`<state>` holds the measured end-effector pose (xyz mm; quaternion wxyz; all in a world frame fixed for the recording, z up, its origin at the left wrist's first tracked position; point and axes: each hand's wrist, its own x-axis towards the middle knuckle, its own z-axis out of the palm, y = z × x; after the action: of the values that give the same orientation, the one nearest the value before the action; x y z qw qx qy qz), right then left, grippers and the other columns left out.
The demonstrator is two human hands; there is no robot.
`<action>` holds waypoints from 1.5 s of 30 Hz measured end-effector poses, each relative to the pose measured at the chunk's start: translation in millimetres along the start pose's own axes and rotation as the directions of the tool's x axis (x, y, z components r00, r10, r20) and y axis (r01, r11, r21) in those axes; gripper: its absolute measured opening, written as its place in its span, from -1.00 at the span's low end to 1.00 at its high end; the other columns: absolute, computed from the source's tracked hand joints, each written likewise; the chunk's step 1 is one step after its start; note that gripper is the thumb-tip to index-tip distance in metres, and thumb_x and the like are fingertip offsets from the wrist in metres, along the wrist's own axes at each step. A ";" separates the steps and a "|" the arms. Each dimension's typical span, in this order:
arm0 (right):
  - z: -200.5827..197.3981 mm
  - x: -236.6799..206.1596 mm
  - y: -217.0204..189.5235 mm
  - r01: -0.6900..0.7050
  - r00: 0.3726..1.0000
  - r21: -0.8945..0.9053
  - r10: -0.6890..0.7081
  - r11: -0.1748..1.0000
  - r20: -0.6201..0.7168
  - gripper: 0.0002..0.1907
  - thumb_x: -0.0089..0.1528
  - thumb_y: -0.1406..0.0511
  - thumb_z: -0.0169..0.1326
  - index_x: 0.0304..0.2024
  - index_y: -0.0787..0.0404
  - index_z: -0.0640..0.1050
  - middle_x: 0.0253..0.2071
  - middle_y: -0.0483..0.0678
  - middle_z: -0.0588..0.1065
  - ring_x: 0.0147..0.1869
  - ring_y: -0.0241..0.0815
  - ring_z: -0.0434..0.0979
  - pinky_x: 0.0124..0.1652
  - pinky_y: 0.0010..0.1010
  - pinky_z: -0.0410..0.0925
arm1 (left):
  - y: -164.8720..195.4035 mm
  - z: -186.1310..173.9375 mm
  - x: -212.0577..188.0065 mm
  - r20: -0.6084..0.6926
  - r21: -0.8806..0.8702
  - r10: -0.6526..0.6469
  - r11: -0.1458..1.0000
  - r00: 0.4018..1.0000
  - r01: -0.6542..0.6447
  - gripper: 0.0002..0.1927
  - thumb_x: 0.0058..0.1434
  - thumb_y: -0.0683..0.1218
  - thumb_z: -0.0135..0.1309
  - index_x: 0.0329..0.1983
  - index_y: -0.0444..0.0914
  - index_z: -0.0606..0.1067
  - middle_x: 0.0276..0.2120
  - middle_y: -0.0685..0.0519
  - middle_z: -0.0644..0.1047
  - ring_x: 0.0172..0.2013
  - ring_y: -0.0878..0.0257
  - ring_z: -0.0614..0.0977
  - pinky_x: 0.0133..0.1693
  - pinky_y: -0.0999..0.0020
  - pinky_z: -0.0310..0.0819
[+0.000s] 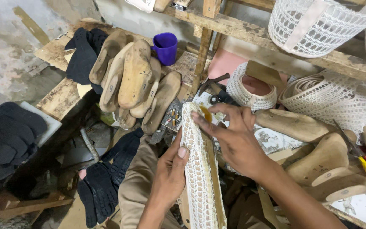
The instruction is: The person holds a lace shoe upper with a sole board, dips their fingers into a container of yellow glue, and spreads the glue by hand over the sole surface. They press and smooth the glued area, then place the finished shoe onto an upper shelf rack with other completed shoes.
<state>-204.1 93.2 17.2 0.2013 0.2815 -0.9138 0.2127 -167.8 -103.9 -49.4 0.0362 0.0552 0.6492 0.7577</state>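
We hold a white crocheted shoe upper [198, 169], stretched over a wooden form, upright above our lap in a crowded workshop. Our left hand [170, 171] wraps around its left side from below, thumb pressed flat on the mesh; our right hand [229, 133] reaches across the top, fingers close together and amber-stained fingertips pressing on the upper's edge. Behind, a pile of wooden shoe lasts [134, 82] leans on the surface beside a purple cup [165, 47]. More lasts [318, 159] lie to our right, white mesh baskets [314, 25] sit on the shelf, and black soles [7, 135] are stacked at left
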 end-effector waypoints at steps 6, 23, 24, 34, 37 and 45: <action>-3.7 -13.3 -5.9 0.105 0.994 -0.039 -0.104 0.994 0.012 -0.34 0.17 0.45 0.12 0.27 -0.24 0.54 0.17 -0.10 0.40 -0.01 -0.07 0.23 0.03 -0.17 0.03 | 6.2 -0.9 0.4 -0.033 -0.087 -0.178 0.981 0.983 0.175 -0.27 0.35 0.23 -0.12 0.51 -0.18 0.22 0.15 -0.04 0.60 0.03 0.32 0.58 0.04 0.39 0.47; -14.1 -35.2 -8.2 0.179 0.980 -0.067 -0.184 0.982 -0.075 -0.43 0.11 0.46 0.15 0.11 -0.21 0.65 0.05 -0.20 0.44 0.01 -0.06 0.18 0.03 -0.24 0.09 | 7.8 0.7 0.4 -0.037 -0.156 -0.228 0.963 0.973 0.220 -0.32 0.36 0.16 -0.10 0.49 -0.17 0.24 0.18 -0.06 0.59 0.04 0.32 0.60 0.03 0.42 0.51; -13.3 -35.4 -7.6 0.171 0.983 -0.062 -0.174 0.983 -0.055 -0.45 0.12 0.42 0.17 0.13 -0.18 0.64 0.05 -0.16 0.44 0.02 -0.02 0.17 0.04 -0.23 0.10 | 6.9 1.4 0.2 -0.025 -0.176 -0.219 0.962 0.975 0.211 -0.32 0.36 0.16 -0.10 0.49 -0.18 0.24 0.19 -0.09 0.58 0.05 0.31 0.60 0.04 0.41 0.50; -9.3 -20.4 -0.9 0.171 0.985 -0.067 -0.173 0.983 -0.027 -0.31 0.12 0.52 0.06 0.19 -0.26 0.60 0.13 -0.11 0.37 0.06 -0.02 0.20 0.04 -0.18 0.07 | -1.9 0.9 -6.3 0.047 -0.145 -0.205 0.967 0.978 0.210 -0.21 0.31 0.27 -0.11 0.50 -0.22 0.21 0.24 -0.06 0.54 0.13 0.26 0.57 0.13 0.35 0.45; -7.9 -8.8 6.1 0.037 0.998 -0.200 -0.045 0.979 -0.034 -0.20 0.09 0.62 -0.01 0.25 -0.24 0.59 0.16 -0.08 0.38 0.09 -0.03 0.23 0.05 -0.14 0.06 | -4.2 1.2 -8.3 0.080 -0.137 -0.131 0.980 0.988 0.141 -0.17 0.33 0.30 -0.07 0.49 -0.30 0.22 0.30 -0.08 0.51 0.20 0.29 0.51 0.20 0.38 0.36; -17.0 -22.0 10.0 0.231 0.967 0.045 -0.235 0.972 0.103 -0.25 0.10 0.53 0.03 0.19 -0.36 0.57 0.09 -0.19 0.40 0.01 -0.10 0.22 0.08 -0.10 0.08 | -9.3 -1.6 -6.6 0.050 -0.188 -0.343 0.919 0.938 0.346 -0.19 0.32 0.39 -0.23 0.24 -0.36 0.48 -0.12 -0.11 0.65 -0.19 0.27 0.65 -0.17 0.36 0.57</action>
<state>-189.2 118.7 17.8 0.1707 0.4013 -0.8802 0.1872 -161.6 -104.9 -59.1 0.1791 -0.0577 0.5715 0.7988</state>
